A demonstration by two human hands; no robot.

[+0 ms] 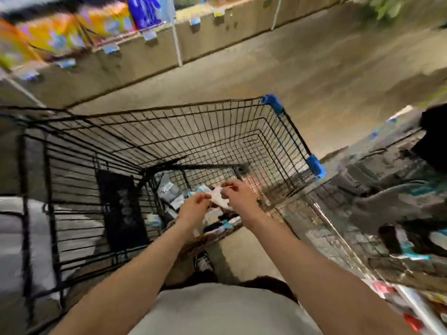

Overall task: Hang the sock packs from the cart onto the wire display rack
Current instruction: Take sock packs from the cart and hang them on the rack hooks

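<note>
my left hand (193,209) and right hand (238,195) pinch what looks like one pale sock pack (219,198) between them, though blur hides the exact hold; beneath, more packs (169,193) lie in the cart's (242,131) child seat; the wire display rack (377,197) at three o'clock holds some already; i judge plenty left to hang

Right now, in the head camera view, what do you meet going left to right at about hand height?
Black panel in the cart → left hand → right hand → blue corner bumper → wire display rack with hanging packs.
</note>
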